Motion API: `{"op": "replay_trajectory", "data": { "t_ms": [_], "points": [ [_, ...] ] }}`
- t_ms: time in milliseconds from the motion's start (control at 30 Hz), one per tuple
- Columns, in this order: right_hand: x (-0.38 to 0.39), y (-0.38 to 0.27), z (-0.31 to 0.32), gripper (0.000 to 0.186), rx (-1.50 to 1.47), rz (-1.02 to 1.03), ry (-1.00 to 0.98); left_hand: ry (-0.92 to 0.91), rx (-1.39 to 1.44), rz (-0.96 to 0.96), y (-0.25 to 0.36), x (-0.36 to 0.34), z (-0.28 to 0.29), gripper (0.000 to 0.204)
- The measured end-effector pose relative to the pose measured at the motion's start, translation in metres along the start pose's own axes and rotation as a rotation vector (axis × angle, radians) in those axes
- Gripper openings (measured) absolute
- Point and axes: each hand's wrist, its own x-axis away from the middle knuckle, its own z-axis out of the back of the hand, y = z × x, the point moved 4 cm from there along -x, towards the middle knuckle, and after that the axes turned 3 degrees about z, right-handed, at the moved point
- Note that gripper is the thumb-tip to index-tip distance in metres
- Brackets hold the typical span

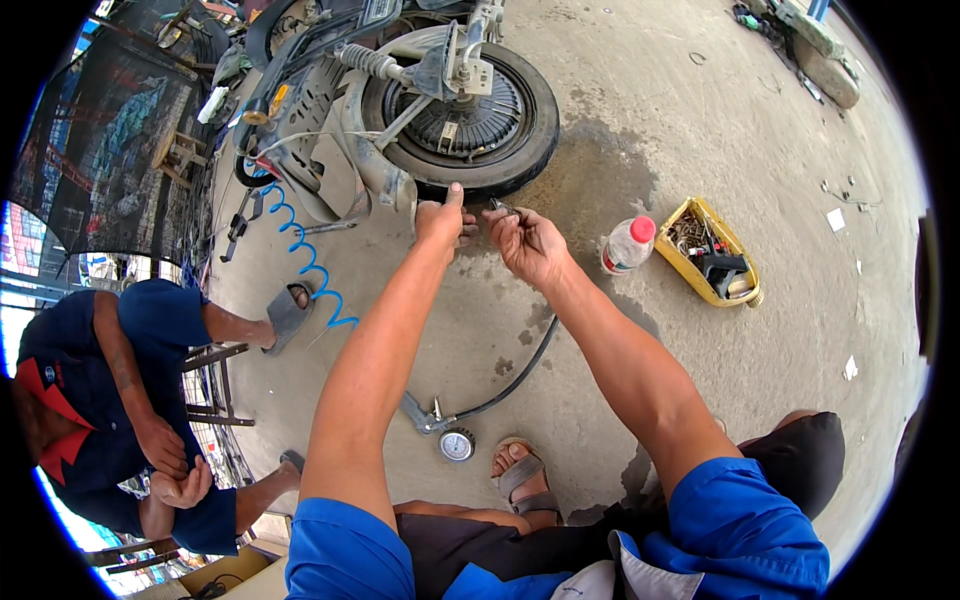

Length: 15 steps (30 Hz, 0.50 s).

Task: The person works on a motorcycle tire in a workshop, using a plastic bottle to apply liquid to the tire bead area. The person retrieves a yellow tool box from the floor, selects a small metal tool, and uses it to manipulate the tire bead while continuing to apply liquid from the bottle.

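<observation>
Close to the lower edge of the motorbike's tire, my left hand is closed with its thumb pointing up over the rubber. Whatever its curled fingers hold, if anything, is hidden. Just to the right, my right hand pinches a small metal air chuck. A black hose passes under my right forearm and runs down to an inflator with a round pressure gauge, lying on the ground between my arms. A coiled blue air line stretches toward it from the left.
A clear plastic bottle with a red cap and a cut yellow jug of bolts and tools stand at right. Someone in dark blue clothes sits at left, one sandaled foot near the blue line. Wet patches mark the concrete.
</observation>
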Motion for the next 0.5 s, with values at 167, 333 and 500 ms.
{"op": "replay_trajectory", "data": {
  "t_ms": [167, 333, 500],
  "points": [
    [-0.003, 0.000, 0.004, 0.040, 0.045, 0.049, -0.023, 0.001, -0.010, 0.001, 0.000, -0.001, 0.002, 0.051],
    [-0.003, -0.004, 0.010, 0.042, 0.201, 0.100, -0.044, -0.005, -0.008, 0.001, 0.001, 0.004, 0.000, 0.051],
    [-0.002, -0.004, 0.012, 0.041, 0.259, 0.122, -0.038, 0.004, -0.042, -0.012, 0.002, 0.005, 0.001, 0.052]
  ]
}}
